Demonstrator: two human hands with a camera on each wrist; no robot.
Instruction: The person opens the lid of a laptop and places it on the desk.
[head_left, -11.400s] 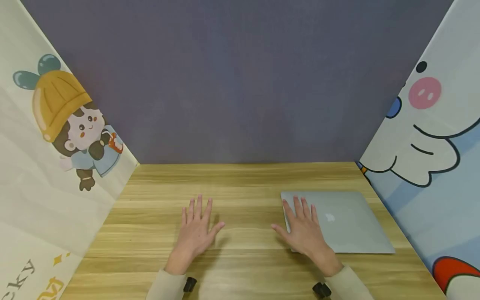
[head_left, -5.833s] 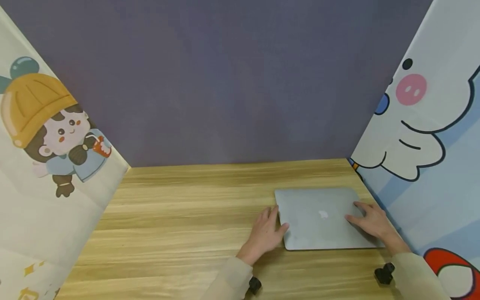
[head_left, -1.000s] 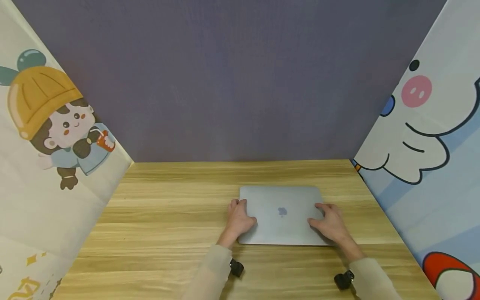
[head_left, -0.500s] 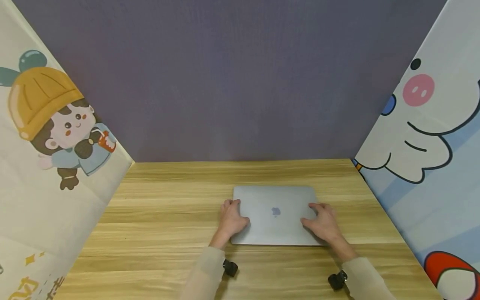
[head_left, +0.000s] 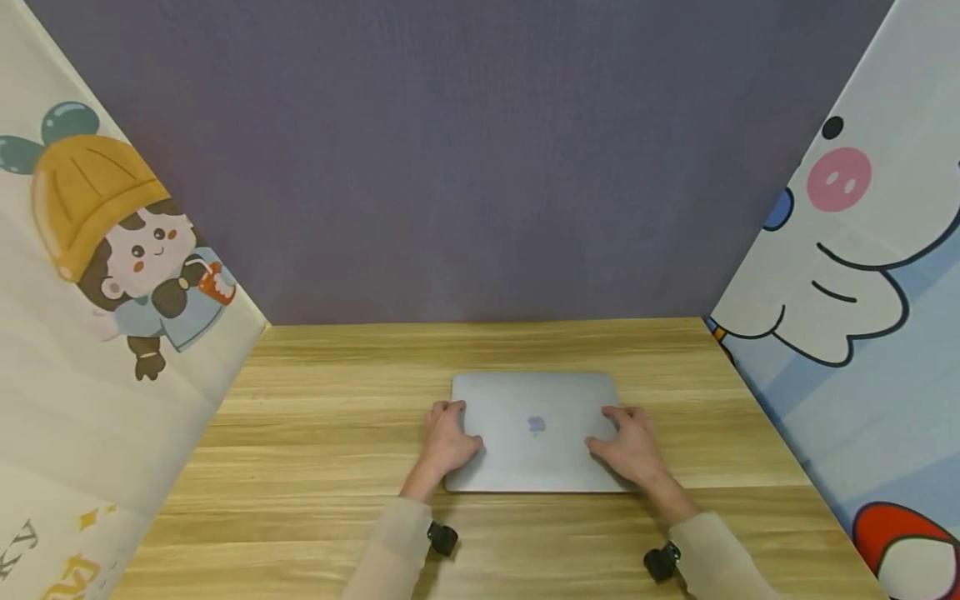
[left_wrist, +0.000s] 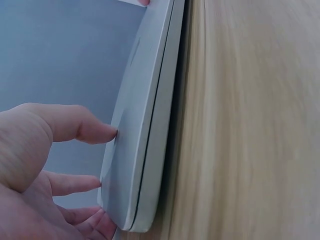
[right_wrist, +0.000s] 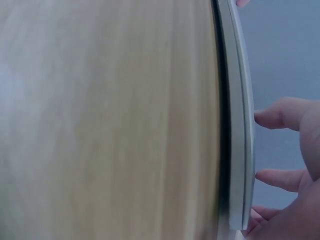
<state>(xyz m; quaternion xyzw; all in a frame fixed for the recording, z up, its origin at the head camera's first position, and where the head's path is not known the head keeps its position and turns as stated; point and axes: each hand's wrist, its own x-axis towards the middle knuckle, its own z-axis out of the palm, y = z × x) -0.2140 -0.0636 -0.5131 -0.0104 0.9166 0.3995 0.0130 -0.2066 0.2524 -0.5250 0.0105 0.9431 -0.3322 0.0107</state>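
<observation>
Table [head_left: 322,400] ran back to a grey panel [head_left: 480,167], left printed panel [head_left: 75,350] and right printed panel [head_left: 862,275] flanking, all three panels well apart from the laptop [head_left: 536,458]. It lay closed near table centre, long axis left-right. Fingers of left hand [head_left: 447,440] and right hand [head_left: 632,446] grasped its short edges, thumbs on lid. Wood extended beyond both, more leftward.

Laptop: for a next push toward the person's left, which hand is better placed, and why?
Probably the right hand: its grip is on the right edge of the laptop, so it could push leftward. The left hand grips the opposite edge, better suited to pulling.
</observation>
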